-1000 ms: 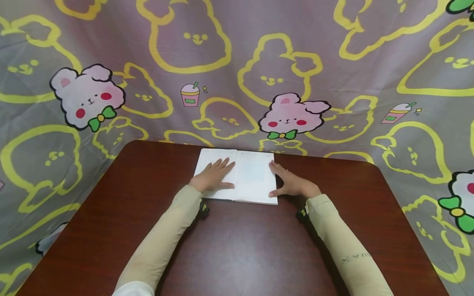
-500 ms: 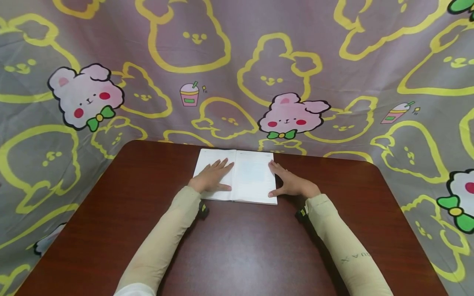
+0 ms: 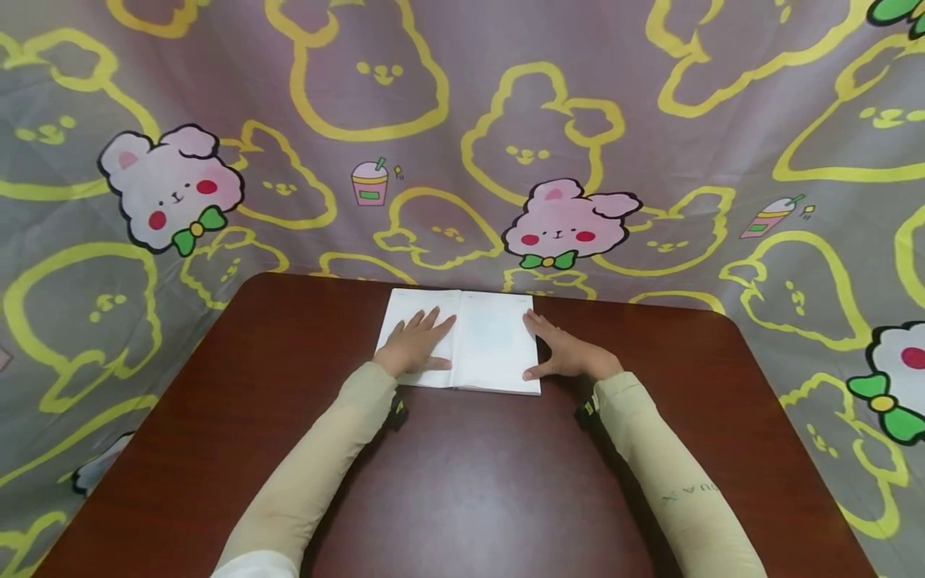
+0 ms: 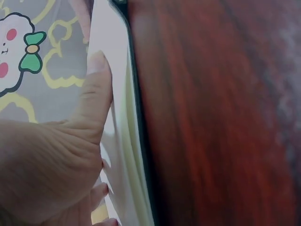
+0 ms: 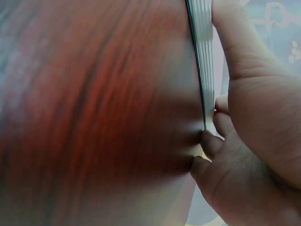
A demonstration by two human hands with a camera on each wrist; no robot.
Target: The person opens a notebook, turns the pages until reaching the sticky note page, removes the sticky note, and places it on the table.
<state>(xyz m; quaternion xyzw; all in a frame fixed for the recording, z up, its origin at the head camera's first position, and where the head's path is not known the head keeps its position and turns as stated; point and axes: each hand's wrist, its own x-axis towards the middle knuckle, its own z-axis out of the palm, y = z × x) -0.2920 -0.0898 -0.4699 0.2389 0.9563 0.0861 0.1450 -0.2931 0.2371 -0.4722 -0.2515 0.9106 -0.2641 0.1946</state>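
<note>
Resting on the left page of an opened-out notebook (image 3: 495,345), the left hand (image 3: 412,347) lies palm down, its fingers spread apart and its thumb pointing toward the middle fold. The right hand (image 3: 568,356) is at the notebook's right edge, thumb and fingers well apart: the thumb touches the page by the near corner, the index finger touches it farther up, and some other fingers come down just outside the edge. The notebook lies flat near the far side of a glossy reddish-brown table (image 3: 470,482), white pages over a dark cover (image 4: 142,132). Pale sleeves (image 3: 311,466) cover both forearms, and a small black device (image 3: 397,413) sits under each wrist. Behind hangs a greyish cloth (image 3: 448,160) printed with yellow outlines and rabbit faces.
</note>
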